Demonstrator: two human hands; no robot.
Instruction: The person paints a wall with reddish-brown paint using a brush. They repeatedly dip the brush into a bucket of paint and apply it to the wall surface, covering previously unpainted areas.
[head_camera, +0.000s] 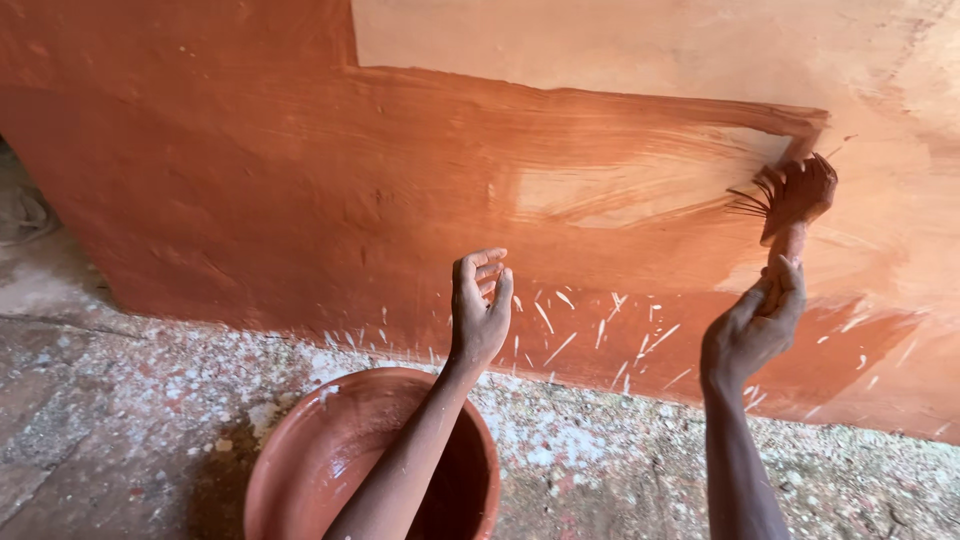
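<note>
A: Where does the right hand (752, 325) sit against the wall (300, 180)?

B: Raised in front of the wall, just below the edge where fresh orange-red paint meets the pale bare patch. Its fingers are clamped round the handle of a brush (792, 200), thumb up along the handle.

A: And the brush itself?

B: Coated in the same orange-red paint, with its bristles splayed to the left and pressed on the wall at the right end of a broad horizontal stroke. The handle points down from the wall into the hand.

A: What about the left hand (478, 305)?

B: Empty — fingers loosely curled, a little apart, palm turned toward the right. It hovers in front of the painted lower part of the wall, touching nothing. Its forearm runs down across the bowl (300, 470).

A: Describe the bowl.

B: A round clay-coloured bowl on the ground at the foot of the wall, below the left hand, with its inside smeared in the same orange-red. How much paint it holds I cannot tell; the arm hides part of it.

A: Anything else by the wall?

B: The floor (600, 450) along the base of the wall is rough and speckled with white flecks — more of these streak the bottom of the painted area between the 2 hands.
</note>
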